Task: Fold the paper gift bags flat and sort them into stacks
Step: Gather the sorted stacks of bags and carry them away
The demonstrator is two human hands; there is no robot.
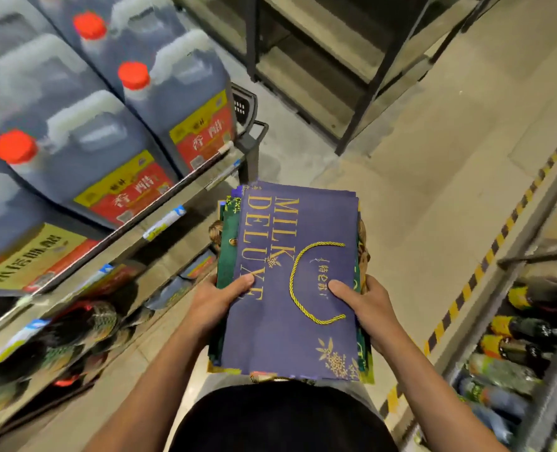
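- Now, on the far left, big dark jugs (75,138) with red caps sit on a shelf (185,187), with more packed goods on the lower tier below it.
- Next, the left hand (216,303) grips the left edge of a stack of flat bags (295,282), thumb pressed on the top face and fingers curled beneath, out of view.
- Centre, the top bag is purple with gold lettering; its gold cord handle (306,282) lies flat in a loop on the face. Green and patterned bags show at the edges underneath, so several kinds look mixed in one pile.
- The stack is held in the air in front of the body, over the floor (417,177), touching no shelf.
- Its long axis runs near to far, tilting slightly left at the far end; the opening with the handle seems to point toward the person, though the near edge is partly hidden.
- The right hand (368,308) clamps the right edge the same way, thumb on top beside the cord.
- By my judgement, folding looks done for these bags and sorting is in hand; the next move calls for a free surface to set the pile down and split it by kind.
- Far right, bottles (531,331) lie on a low rack beyond yellow-black floor tape (498,236).
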